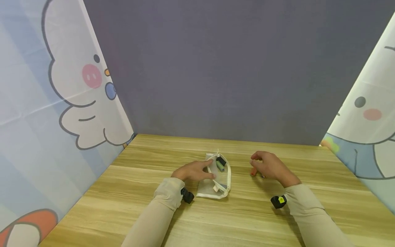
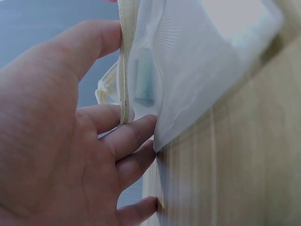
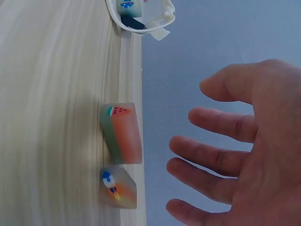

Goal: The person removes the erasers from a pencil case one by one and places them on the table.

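Judging by the layout, step in hand is a pickup from the table point(image 1: 234, 219) on the right, pouch propped for loading; left hand point(image 1: 195, 171) is on the pouch point(image 1: 205, 188), thumb and index spread apart at the zip edge, touching rather than clamped, mouth gaping; green block point(image 1: 220, 166) and dark block point(image 1: 221, 161) already inside; right hand point(image 1: 267, 166) hangs over the melon block point(image 3: 124, 134) and rocket block point(image 3: 117, 187), fingers apart, nothing held; those two sit next to each other, right of the pouch and outside it. Next move likely calls for lowering the right hand and closing on one block only; they're near enough to snag both; left should keep the rim up, since the mesh looks floppy and could sag shut.
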Demonstrator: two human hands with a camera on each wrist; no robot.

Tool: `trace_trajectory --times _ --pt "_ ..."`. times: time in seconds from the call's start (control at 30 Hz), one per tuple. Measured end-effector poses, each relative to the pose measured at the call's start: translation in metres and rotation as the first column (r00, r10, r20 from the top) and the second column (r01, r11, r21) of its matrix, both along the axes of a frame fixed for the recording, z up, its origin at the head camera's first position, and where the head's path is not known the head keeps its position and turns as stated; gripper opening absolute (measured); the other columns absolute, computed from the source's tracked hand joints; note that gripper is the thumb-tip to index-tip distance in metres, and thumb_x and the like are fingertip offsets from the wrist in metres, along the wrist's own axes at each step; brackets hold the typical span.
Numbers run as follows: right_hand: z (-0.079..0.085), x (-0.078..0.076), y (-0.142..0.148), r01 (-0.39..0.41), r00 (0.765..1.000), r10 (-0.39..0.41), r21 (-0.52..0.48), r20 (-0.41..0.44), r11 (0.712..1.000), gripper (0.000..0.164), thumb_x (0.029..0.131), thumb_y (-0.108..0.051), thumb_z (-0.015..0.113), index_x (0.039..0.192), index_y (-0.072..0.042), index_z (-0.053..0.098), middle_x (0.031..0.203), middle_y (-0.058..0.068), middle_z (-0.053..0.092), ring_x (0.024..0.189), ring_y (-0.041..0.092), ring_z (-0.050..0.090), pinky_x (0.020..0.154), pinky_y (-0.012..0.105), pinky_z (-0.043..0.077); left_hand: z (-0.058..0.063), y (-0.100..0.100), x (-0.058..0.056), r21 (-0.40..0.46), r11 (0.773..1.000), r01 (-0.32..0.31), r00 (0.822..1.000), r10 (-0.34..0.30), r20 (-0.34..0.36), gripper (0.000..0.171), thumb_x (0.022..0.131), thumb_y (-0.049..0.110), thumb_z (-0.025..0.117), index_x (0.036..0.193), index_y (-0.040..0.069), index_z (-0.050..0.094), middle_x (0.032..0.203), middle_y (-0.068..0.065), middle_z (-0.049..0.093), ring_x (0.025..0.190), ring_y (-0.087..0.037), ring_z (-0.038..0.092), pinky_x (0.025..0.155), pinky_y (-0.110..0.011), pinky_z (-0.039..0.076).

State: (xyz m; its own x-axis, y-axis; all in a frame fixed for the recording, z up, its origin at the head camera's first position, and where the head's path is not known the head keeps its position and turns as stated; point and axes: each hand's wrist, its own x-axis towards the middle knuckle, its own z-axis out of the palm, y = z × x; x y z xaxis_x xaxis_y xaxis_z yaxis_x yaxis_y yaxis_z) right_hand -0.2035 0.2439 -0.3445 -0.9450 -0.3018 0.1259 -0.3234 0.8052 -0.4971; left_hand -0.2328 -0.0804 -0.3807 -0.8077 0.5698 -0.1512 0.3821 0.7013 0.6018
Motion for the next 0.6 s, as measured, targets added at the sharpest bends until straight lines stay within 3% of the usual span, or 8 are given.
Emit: trace_trajectory --times 0.2,0.43,0.6 --pt "-0.002 -0.001 -0.008 -0.041 0.998 0.045 -0.080 0.050 0.996 0.037 0.103 -0.022 0.057 0.127 0.005 0.060 0.127 0.027 0.061 0.073 0.020 0.070 0.079 0.045 0.054 0.001 0.003 0.001 0.000 1.000 -0.004 1.000 0.004 -0.013 0.080 0.094 0.056 0.063 0.159 0.020 0.032 0.159 0.000 0.035 0.144 -0.023 0.034 0.115 -0.043 0.032" --pt "-0.005 -0.007 -0.024 -0.054 0.995 0.049 -0.059 -0.085 0.997 0.025 0.100 -0.018 0.061 0.113 0.001 0.069 0.105 0.010 0.070 0.090 0.024 0.066 0.083 0.048 0.054 0.002 0.006 0.001 0.009 1.000 -0.011 1.000 0.011 0.000 0.080 0.094 0.055 0.064 0.159 0.019 0.033 0.159 -0.002 0.036 0.143 -0.024 0.036 0.114 -0.044 0.034" --pt "-0.007 -0.012 -0.034 -0.063 0.993 0.056 -0.066 -0.103 0.996 0.021 0.099 -0.018 0.062 0.109 -0.002 0.071 0.101 0.007 0.071 0.093 0.025 0.067 0.080 0.045 0.055 0.001 0.005 0.001 0.008 1.000 -0.016 1.000 0.016 0.008 0.081 0.093 0.056 0.063 0.159 0.020 0.032 0.159 -0.002 0.035 0.144 -0.024 0.035 0.114 -0.044 0.033"
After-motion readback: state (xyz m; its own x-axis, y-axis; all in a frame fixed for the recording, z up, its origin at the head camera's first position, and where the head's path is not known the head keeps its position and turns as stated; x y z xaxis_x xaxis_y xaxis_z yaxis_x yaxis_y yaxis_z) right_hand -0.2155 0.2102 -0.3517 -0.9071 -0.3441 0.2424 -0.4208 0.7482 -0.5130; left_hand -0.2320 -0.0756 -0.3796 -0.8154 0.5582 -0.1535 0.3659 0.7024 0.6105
